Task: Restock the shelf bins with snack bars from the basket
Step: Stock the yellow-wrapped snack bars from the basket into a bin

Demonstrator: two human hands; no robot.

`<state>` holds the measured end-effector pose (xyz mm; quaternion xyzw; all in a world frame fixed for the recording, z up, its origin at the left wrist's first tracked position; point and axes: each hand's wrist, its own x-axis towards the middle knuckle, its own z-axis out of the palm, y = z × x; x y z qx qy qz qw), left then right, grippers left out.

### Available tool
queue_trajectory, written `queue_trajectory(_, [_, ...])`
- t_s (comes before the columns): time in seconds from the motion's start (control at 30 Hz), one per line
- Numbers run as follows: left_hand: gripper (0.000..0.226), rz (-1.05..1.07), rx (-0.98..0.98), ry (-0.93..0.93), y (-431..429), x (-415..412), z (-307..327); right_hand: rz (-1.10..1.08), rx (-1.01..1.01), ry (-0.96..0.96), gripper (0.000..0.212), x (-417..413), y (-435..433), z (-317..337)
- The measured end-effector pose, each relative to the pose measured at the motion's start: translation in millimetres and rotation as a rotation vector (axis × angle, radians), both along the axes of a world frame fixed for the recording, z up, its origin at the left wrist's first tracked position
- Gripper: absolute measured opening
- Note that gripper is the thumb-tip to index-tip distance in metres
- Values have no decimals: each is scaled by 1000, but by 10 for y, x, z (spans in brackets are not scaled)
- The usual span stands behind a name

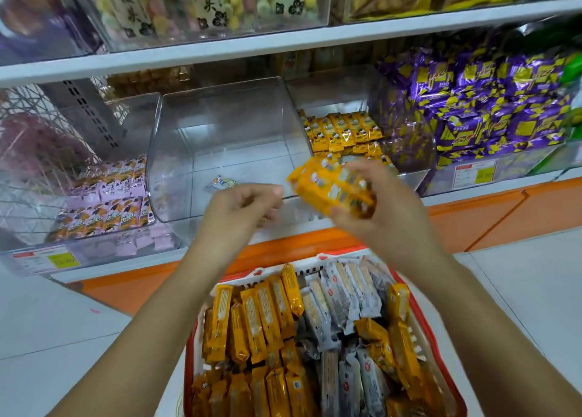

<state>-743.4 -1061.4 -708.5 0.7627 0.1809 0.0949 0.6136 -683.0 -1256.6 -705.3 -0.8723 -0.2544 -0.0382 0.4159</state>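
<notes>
My right hand is raised in front of the lower shelf, fingers and thumb wrapped round a bundle of orange snack bars. The bundle lies tilted, its far end up and to the left, just before the front edge where the middle bin meets the bin of small yellow packets. My left hand is level with it and just beside it, not touching the bundle. Its fingers are curled in toward the palm with the thumb laid across the top, and I see nothing gripped in them, though the hand is a little blurred. The middle bin is clear plastic, and on its floor lies a single small pale packet. To its left a bin of pink and orange packets carries a yellow price tag on its front. On the right, purple and yellow packets are heaped high. Below my forearms the red basket stands on the white tiled floor, close to the shelf's orange base. It is packed with orange bars on the left and along the right side, and grey-white bars in the middle.
</notes>
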Motion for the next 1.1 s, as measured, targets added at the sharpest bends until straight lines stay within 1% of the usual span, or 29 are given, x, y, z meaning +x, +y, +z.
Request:
queue_trajectory(0.03, [11, 75, 199, -50, 63, 17, -5, -64, -1, 12, 53, 171, -13, 64])
queue_trajectory(0.07, [11, 118, 381, -68, 120, 29, -21, -125, -30, 29, 51, 363, -18, 114])
queue_trajectory(0.1, [14, 130, 521, -60, 163, 38, -49, -176, -88, 54, 51, 562, -9, 143])
queue_trajectory(0.13, [18, 124, 610, -34, 193, 46, -86, -210, -158, 86, 51, 753, 12, 144])
queue_trajectory(0.17, [20, 109, 649, 1, 215, 59, -134, -225, -220, 127, 51, 931, 41, 116])
queue_trajectory(0.27, [24, 50, 673, 60, 211, 82, -237, -241, -309, 276, 58, 1279, 152, -29])
queue_trajectory(0.33, [25, 22, 723, 63, 200, 96, -259, -263, -368, 324, 62, 1406, 199, -146])
queue_trajectory(0.37, [25, 13, 746, 65, 200, 99, -263, -278, -389, 335, 60, 1441, 216, -191])
queue_trajectory(0.47, [26, -9, 768, 65, 214, 103, -281, -282, -474, 347, 58, 1480, 250, -260])
queue_trajectory(0.53, [27, -33, 788, 65, 220, 101, -288, -221, -520, 351, 57, 1469, 253, -266])
queue_trajectory(0.6, [29, -49, 805, 57, 227, 94, -297, -153, -549, 317, 53, 1453, 226, -251])
queue_trajectory(0.67, [28, -53, 794, 15, 221, 82, -297, -124, -572, 302, 50, 1420, 187, -223])
queue_trajectory(0.73, [24, -62, 739, -72, 168, 61, -277, -129, -575, 297, 47, 1371, 144, -220])
queue_trajectory(0.8, [18, -93, 646, -172, 68, 27, -258, -196, -520, 198, 43, 1281, 94, -237])
queue_trajectory(0.87, [12, -161, 562, -220, -44, -21, -276, -284, -320, 5, 30, 1108, 13, -256])
queue_trajectory(0.93, [15, -252, 563, -180, -133, -69, -362, -326, -116, -169, 17, 867, -100, -294])
queue_trajectory(0.97, [18, -302, 586, -128, -173, -92, -436, -333, -54, -203, 14, 743, -171, -344])
queue_trajectory(1.03, [21, -404, 667, -16, -266, -144, -594, -343, -19, -169, 11, 498, -350, -549])
queue_trajectory(1.1, [20, -486, 713, 68, -362, -200, -777, -352, -50, -69, 8, 275, -570, -868])
